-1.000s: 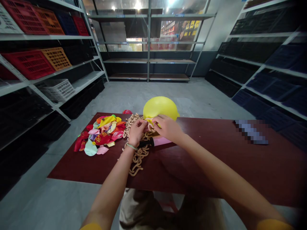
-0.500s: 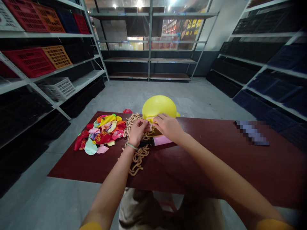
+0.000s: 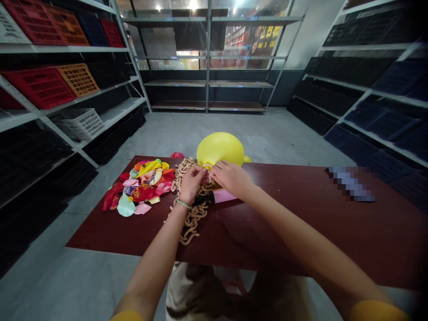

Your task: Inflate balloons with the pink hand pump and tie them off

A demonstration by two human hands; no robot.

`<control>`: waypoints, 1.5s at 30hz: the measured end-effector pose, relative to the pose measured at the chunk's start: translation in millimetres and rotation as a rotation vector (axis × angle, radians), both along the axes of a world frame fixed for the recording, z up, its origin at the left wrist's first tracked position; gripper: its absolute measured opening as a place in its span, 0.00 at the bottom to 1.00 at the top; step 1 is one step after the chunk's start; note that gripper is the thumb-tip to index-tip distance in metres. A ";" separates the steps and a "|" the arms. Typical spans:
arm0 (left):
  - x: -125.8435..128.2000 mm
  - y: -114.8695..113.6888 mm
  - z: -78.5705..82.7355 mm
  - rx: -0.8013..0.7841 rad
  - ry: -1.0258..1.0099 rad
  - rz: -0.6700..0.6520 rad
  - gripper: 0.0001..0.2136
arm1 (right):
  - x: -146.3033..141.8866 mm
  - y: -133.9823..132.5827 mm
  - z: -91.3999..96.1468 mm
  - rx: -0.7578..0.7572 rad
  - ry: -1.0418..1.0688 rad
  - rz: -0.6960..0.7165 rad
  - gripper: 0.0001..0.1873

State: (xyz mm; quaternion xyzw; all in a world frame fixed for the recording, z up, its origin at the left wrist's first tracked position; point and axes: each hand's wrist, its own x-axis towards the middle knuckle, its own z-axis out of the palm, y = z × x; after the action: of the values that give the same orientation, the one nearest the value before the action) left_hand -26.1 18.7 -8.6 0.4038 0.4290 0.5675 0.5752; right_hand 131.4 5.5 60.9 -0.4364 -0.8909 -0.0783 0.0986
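Note:
An inflated yellow balloon (image 3: 220,148) rests at the far edge of the table, its neck toward me. My left hand (image 3: 193,183) is closed in a pinch at that neck. Pressed against the same spot, my right hand (image 3: 230,178) has its fingers closed too. A short pale beige strand shows between the fingertips, though exactly how it sits around the neck is hidden. Under and beside my hands spreads a pile of beige cords (image 3: 191,223). A pink balloon pump (image 3: 224,196) with a black end lies across the pile, partly below my right wrist.
Several uninflated balloons (image 3: 142,187) in many colours are heaped left on the dark red table (image 3: 284,232). A blurred flat item (image 3: 351,183) lies far right. Behind the far edge shows something red and round (image 3: 177,155). Shelves with crates (image 3: 40,87) flank both sides.
My right hand has shifted slightly left, closer to my left hand, and the yellow balloon has moved a little left with it. My left hand stays nearly in place.

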 end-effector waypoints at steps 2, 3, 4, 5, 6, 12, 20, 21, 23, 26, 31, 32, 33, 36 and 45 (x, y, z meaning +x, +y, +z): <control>-2.0 2.2 -2.0 -0.014 -0.001 0.011 0.16 | 5.5 -0.5 0.5 0.011 0.011 0.014 0.11; -3.3 3.4 -2.8 -0.022 0.003 0.021 0.16 | 9.5 -1.4 1.5 0.020 0.017 0.034 0.11; -4.8 4.5 -3.5 -0.031 0.007 0.034 0.16 | 13.8 -2.7 3.0 0.026 0.025 0.065 0.12; -6.3 5.5 -4.1 -0.038 0.012 0.048 0.16 | 18.3 -4.2 5.0 0.027 0.039 0.102 0.13; -7.5 6.5 -4.7 -0.042 0.019 0.059 0.16 | 22.4 -5.9 7.4 0.024 0.060 0.140 0.14; -7.0 9.3 -10.3 0.022 0.109 0.033 0.16 | 34.5 -12.0 20.3 -0.003 0.118 0.180 0.14; -1.9 -8.2 -3.1 0.391 0.591 0.205 0.07 | 34.9 8.3 33.7 0.002 0.162 0.053 0.14; -1.0 -10.6 -2.0 0.417 0.612 0.203 0.06 | 32.0 14.5 36.6 -0.007 0.173 0.072 0.14; 0.2 -14.0 -1.0 0.447 0.621 0.195 0.06 | 23.9 27.4 42.4 -0.012 0.118 0.158 0.14; 0.4 -15.2 -1.7 0.462 0.603 0.187 0.05 | 8.9 44.5 48.7 -0.017 -0.050 0.217 0.14; -1.5 -15.2 -1.5 0.494 0.614 0.162 0.04 | -8.8 58.0 51.2 -0.082 -0.195 0.262 0.11; -1.6 -15.5 -0.9 0.483 0.599 0.168 0.04 | -10.2 58.5 51.0 -0.091 -0.195 0.261 0.11; -1.6 -15.7 -0.4 0.467 0.580 0.178 0.04 | -10.9 58.5 50.5 -0.096 -0.187 0.253 0.11; -0.8 -14.4 0.1 0.412 0.533 0.214 0.04 | -9.8 58.1 47.6 -0.075 -0.108 0.199 0.08; 1.4 -0.2 -0.8 0.064 0.073 0.028 0.13 | -2.3 42.2 43.0 -0.073 0.355 0.044 0.13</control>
State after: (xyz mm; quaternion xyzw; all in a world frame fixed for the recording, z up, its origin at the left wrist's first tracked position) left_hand -24.7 18.5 -9.4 0.4362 0.4371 0.5739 0.5380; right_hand 129.1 47.7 103.9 -0.4272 -0.8711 0.0341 0.2400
